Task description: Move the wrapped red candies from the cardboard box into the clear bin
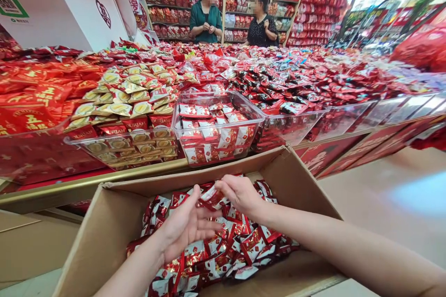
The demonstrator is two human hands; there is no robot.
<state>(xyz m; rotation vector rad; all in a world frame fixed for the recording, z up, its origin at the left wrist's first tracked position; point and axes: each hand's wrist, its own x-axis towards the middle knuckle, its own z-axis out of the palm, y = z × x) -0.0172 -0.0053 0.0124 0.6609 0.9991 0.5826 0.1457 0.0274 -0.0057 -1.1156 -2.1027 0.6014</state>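
Note:
An open cardboard box [99,227] stands in front of me, with many small red-and-white snack packets [252,243] heaped inside it. Over this heap, my right hand [242,196] pinches the end of one red-and-white packet [210,193] between thumb and fingers. My left hand [188,227] is palm up, just left of that packet, its fingers spread. Its thumb tip is close to the packet's left end; whether they touch, I cannot tell. Just beyond the box sits a clear plastic bin [257,124] with neatly layered packets of similar colours.
Durian packets [139,125] and red packets [38,102] fill bins at the left; dark red packets [278,83] are piled at the right. Behind the display are two people [206,14] and stocked shelves [170,4]. Pale floor [393,185] shows at the right.

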